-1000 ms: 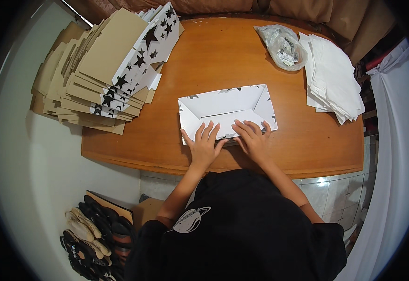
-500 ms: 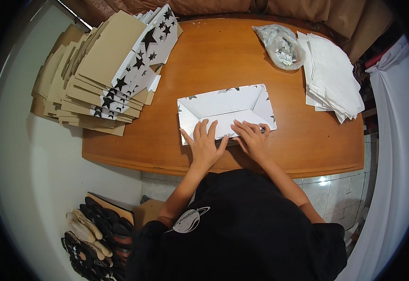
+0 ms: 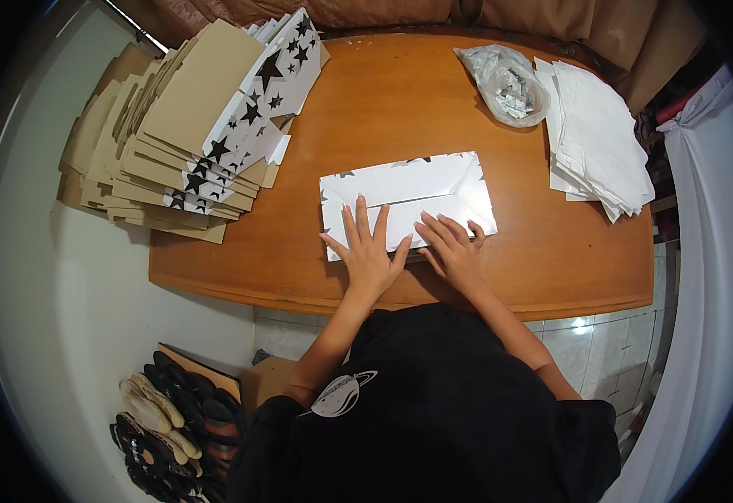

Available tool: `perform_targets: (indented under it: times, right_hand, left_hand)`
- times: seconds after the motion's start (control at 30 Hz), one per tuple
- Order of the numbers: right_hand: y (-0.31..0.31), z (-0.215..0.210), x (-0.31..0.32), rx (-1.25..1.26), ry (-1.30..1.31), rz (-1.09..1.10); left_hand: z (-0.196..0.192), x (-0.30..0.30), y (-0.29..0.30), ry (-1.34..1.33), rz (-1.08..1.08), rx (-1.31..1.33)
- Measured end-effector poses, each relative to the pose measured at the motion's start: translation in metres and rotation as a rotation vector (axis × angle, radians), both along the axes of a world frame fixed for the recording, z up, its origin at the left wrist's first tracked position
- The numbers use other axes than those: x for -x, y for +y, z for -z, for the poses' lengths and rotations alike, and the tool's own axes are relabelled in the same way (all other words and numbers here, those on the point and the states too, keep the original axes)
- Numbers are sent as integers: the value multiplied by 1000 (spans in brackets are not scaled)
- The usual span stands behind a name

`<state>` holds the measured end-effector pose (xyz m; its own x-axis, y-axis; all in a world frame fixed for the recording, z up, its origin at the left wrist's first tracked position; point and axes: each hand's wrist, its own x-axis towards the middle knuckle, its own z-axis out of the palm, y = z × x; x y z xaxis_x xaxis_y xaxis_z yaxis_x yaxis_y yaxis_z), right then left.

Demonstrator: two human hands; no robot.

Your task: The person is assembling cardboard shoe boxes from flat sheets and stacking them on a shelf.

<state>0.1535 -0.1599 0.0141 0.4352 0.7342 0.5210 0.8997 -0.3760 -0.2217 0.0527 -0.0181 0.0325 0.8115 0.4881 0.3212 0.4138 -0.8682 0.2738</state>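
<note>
- In the head view, the one view there is, I see a white box (image 3: 421,186) with black stars at its edges, lying on the wooden bench (image 3: 551,264) close in front of the person.
- The left hand (image 3: 370,258) lies on the near left part of the box, fingers spread wide and nearly straight, the longest reaching to the slit between the folded panels; I'd say the splay spreads the push so that the thin panel stays flat.
- The right hand (image 3: 460,256) rests over the box's near edge, right of its middle, fingers closer together and slightly bent, the thumb down by that edge. It looks like a steadying touch, though I can't tell whether the thumb pinches anything.
- Left of the box and farther off leans a fanned stack of flat cardboard (image 3: 190,92), brown with starred white faces; set there, it seems to leave the forearms room.
- Beyond the box to the right sit a clear plastic bag (image 3: 507,88) of small pieces and, beside it, a pile of white sheets (image 3: 593,138), probably parked there to keep them off the working spot.
- As for direction, the box's folded panels face up and a long side faces the person. Its long axis runs left to right, the right end turned slightly away from the person, and the slit follows that same line.
</note>
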Motion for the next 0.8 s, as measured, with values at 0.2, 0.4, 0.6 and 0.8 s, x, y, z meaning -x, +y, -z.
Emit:
perform_targets:
  times: [0.2, 0.4, 0.6, 0.8]
  right_hand:
    - [-1, 4, -2, 4, -40, 10]
    - [-1, -7, 1, 6, 39, -8]
    - [10, -32, -6, -100, 345, 27]
    - [48, -36, -37, 147, 232, 16]
  left_hand:
    - [1, 0, 7, -42, 16, 92]
    - [2, -19, 36, 34, -231, 112]
    - [-15, -30, 21, 68, 533, 513]
    - [2, -37, 19, -669, 428, 791]
